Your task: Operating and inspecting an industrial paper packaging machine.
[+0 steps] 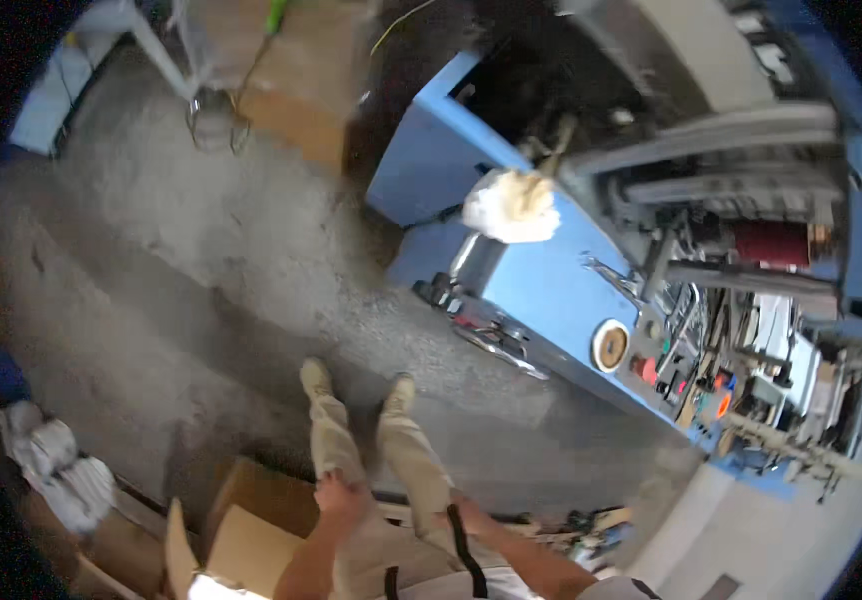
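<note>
The left hand was laid flat on the left thigh of the beige trousers, fingers loose and holding nothing. The right hand was pressed against the right thigh; whether its fingers were curled could not be told. The 2 hands were kept apart. Near left, an open brown cardboard box was seen just beside the left leg. Far right, a blue metal machine with a white crumpled rag on top was seen. Judged from this, a step backward could be caught by the box and balance lost.
</note>
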The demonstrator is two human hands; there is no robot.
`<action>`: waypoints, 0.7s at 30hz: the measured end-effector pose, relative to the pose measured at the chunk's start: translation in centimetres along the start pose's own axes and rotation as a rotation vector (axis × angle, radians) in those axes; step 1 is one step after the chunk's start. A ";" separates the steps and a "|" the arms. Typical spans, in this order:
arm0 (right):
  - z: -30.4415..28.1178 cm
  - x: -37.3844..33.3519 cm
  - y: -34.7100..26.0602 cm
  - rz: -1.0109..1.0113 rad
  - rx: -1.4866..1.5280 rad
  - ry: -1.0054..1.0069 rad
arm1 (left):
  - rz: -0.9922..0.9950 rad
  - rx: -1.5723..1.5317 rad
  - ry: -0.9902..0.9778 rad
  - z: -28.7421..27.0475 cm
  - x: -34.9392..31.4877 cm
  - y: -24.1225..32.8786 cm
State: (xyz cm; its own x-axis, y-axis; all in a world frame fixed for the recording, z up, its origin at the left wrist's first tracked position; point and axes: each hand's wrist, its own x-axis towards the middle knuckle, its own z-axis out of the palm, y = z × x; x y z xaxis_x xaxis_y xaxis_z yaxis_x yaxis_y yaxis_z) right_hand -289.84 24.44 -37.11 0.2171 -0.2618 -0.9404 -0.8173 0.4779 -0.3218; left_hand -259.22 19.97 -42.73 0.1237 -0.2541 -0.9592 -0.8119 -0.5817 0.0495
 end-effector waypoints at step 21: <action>2.3 7.6 -9.6 0.408 -0.400 0.053 | 0.269 -0.336 0.382 5.5 4.0 -2.7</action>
State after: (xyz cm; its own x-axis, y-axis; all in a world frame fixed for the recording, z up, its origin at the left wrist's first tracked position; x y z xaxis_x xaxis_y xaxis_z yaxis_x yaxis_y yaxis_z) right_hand -279.11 19.74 -41.44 -0.1768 -0.1696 -0.9695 -0.9699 0.1977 0.1423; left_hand -259.69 24.80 -48.21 0.1861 -0.6516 -0.7354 -0.6247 -0.6561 0.4234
